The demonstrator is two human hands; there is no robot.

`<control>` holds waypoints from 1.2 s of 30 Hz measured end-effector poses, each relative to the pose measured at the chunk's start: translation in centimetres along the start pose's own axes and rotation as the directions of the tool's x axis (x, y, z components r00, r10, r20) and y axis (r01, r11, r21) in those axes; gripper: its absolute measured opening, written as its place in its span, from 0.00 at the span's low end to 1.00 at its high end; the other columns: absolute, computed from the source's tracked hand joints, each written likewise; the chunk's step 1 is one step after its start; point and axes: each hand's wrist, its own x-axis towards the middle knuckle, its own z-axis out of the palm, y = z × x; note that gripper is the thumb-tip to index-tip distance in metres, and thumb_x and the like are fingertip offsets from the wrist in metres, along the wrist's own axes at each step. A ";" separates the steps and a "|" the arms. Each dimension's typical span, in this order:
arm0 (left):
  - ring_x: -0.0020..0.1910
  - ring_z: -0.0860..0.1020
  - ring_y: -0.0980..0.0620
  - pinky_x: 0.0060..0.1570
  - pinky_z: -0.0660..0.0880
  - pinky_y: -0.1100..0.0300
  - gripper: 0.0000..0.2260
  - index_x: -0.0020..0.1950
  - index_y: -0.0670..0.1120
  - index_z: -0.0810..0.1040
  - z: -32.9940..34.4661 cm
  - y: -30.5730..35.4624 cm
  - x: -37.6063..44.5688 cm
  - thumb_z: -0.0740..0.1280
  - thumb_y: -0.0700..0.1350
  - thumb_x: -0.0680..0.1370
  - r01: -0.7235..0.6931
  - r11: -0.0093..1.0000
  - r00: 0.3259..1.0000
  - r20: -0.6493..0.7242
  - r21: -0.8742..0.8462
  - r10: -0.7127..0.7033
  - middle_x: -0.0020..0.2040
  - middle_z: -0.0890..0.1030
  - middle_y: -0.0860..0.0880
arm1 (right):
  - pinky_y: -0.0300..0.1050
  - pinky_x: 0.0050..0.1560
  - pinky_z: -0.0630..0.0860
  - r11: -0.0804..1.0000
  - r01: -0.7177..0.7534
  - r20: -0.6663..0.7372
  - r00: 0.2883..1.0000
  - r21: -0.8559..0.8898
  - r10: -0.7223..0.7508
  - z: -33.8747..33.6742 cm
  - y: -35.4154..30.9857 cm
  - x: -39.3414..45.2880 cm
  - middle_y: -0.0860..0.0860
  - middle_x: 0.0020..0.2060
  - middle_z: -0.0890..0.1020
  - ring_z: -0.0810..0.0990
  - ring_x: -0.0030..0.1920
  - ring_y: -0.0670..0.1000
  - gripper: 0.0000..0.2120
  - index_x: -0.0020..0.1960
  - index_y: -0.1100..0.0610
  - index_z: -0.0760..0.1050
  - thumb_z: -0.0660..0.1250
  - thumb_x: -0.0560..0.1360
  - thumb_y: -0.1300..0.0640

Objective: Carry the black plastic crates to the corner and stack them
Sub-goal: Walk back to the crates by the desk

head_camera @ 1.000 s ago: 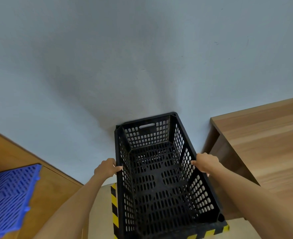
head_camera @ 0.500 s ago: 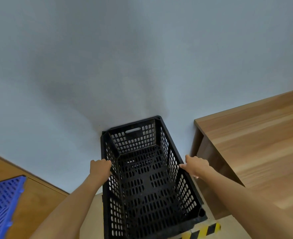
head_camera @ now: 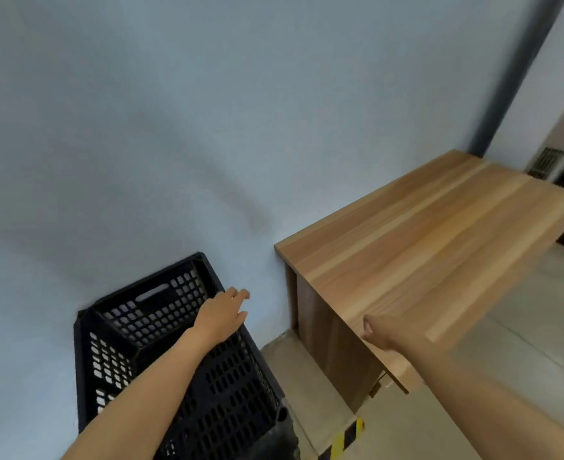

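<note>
Both hands hold nothing: the left hand (head_camera: pixel 222 315) hangs above the crate's right rim, fingers spread; the right hand (head_camera: pixel 381 332) reaches over the desk (head_camera: pixel 423 234) edge, fingers loose. The crate (head_camera: pixel 161 353) sits against the wall (head_camera: pixel 174 127).

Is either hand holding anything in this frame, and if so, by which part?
Nothing is held. The left hand is open above the black plastic crate; the right hand is empty.

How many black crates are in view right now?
1 for certain: a black crate against the wall, left of the wooden table, with the left hand open above it. Others may be nested beneath it, hidden from this angle.
</note>
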 end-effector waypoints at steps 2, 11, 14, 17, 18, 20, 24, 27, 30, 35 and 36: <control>0.61 0.72 0.45 0.55 0.73 0.51 0.19 0.73 0.52 0.63 -0.4 3.0 1.8 0.56 0.52 0.83 -0.092 0.996 0.995 0.030 0.023 0.091 0.69 0.69 0.48 | 0.50 0.59 0.74 0.999 -0.034 -0.052 0.998 0.029 0.036 -0.5 2.2 -1.4 0.56 0.62 0.77 0.76 0.61 0.58 0.19 0.66 0.57 0.68 0.58 0.80 0.48; 0.66 0.70 0.47 0.57 0.68 0.53 0.22 0.73 0.55 0.67 -2.3 11.7 5.7 0.61 0.53 0.79 -0.477 0.871 0.876 -0.020 0.114 0.482 0.70 0.69 0.51 | 0.55 0.61 0.73 0.970 -0.199 -0.331 0.914 0.140 0.236 -0.3 5.5 -7.1 0.50 0.68 0.70 0.70 0.66 0.55 0.23 0.71 0.47 0.62 0.59 0.77 0.44; 0.68 0.67 0.49 0.63 0.66 0.52 0.21 0.71 0.56 0.68 -1.8 12.4 5.4 0.62 0.53 0.78 -0.582 0.808 0.812 0.002 0.087 0.584 0.71 0.68 0.52 | 0.56 0.64 0.70 0.948 -0.265 -0.329 0.892 0.177 0.311 1.7 4.2 -8.8 0.50 0.69 0.68 0.68 0.68 0.55 0.23 0.71 0.47 0.63 0.58 0.78 0.45; 0.70 0.66 0.47 0.65 0.64 0.50 0.21 0.72 0.56 0.67 -0.9 12.9 5.1 0.62 0.52 0.78 -0.669 0.733 0.742 0.050 0.119 0.669 0.72 0.67 0.51 | 0.55 0.66 0.68 0.921 -0.318 -0.297 0.878 0.226 0.376 4.6 2.1 -10.4 0.51 0.69 0.69 0.68 0.68 0.56 0.21 0.71 0.48 0.63 0.57 0.78 0.47; 0.70 0.67 0.47 0.66 0.64 0.50 0.22 0.72 0.56 0.66 -0.5 13.2 5.1 0.63 0.52 0.78 -0.701 0.698 0.711 0.066 0.146 0.700 0.73 0.67 0.50 | 0.55 0.66 0.68 0.911 -0.334 -0.296 0.869 0.241 0.397 5.6 1.5 -11.2 0.51 0.69 0.69 0.69 0.68 0.55 0.21 0.70 0.48 0.63 0.57 0.78 0.47; 0.71 0.66 0.45 0.66 0.65 0.49 0.23 0.73 0.54 0.65 0.4 14.4 4.8 0.63 0.51 0.79 -0.769 0.601 0.632 0.110 0.218 0.768 0.74 0.66 0.49 | 0.54 0.67 0.68 0.886 -0.375 -0.293 0.845 0.271 0.447 7.5 1.1 -13.1 0.51 0.69 0.70 0.69 0.68 0.55 0.21 0.71 0.48 0.64 0.56 0.78 0.48; 0.71 0.66 0.46 0.67 0.65 0.48 0.23 0.73 0.55 0.64 1.8 19.1 2.6 0.64 0.50 0.78 -0.866 0.454 0.490 0.174 0.209 0.854 0.72 0.68 0.51 | 0.54 0.66 0.67 0.795 -0.502 -0.219 0.780 0.341 0.586 12.0 2.5 -19.3 0.52 0.68 0.70 0.69 0.68 0.56 0.21 0.70 0.49 0.66 0.57 0.78 0.49; 0.71 0.66 0.46 0.67 0.65 0.49 0.23 0.74 0.54 0.64 2.7 24.1 -0.1 0.63 0.47 0.79 -0.922 0.334 0.373 0.212 0.197 0.903 0.73 0.67 0.50 | 0.54 0.65 0.68 0.678 -0.607 -0.147 0.690 0.415 0.708 16.1 3.8 -25.2 0.53 0.68 0.70 0.69 0.68 0.56 0.20 0.69 0.50 0.66 0.57 0.78 0.48; 0.75 0.61 0.45 0.70 0.63 0.48 0.26 0.76 0.54 0.61 3.7 29.8 -3.5 0.63 0.49 0.79 -0.957 0.187 0.242 0.254 0.221 0.936 0.76 0.61 0.48 | 0.54 0.64 0.67 0.546 -0.686 -0.073 0.589 0.482 0.805 20.1 4.7 -31.6 0.53 0.68 0.70 0.69 0.68 0.57 0.20 0.69 0.50 0.65 0.58 0.79 0.47; 0.75 0.60 0.46 0.70 0.61 0.49 0.27 0.78 0.55 0.58 4.9 39.1 -12.9 0.62 0.51 0.79 -0.969 -0.061 0.015 0.305 0.240 0.952 0.77 0.59 0.47 | 0.54 0.64 0.67 0.340 -0.751 -0.004 0.409 0.566 0.912 25.9 5.4 -41.9 0.53 0.68 0.69 0.68 0.68 0.58 0.21 0.70 0.50 0.65 0.57 0.79 0.45; 0.75 0.60 0.46 0.70 0.61 0.50 0.27 0.77 0.55 0.58 5.4 40.8 -15.2 0.62 0.51 0.79 -0.966 -0.106 -0.028 0.316 0.235 0.948 0.77 0.60 0.47 | 0.54 0.64 0.67 0.307 -0.751 -0.002 0.377 0.585 0.926 27.0 5.2 -43.8 0.53 0.68 0.69 0.68 0.68 0.57 0.21 0.70 0.49 0.65 0.57 0.79 0.45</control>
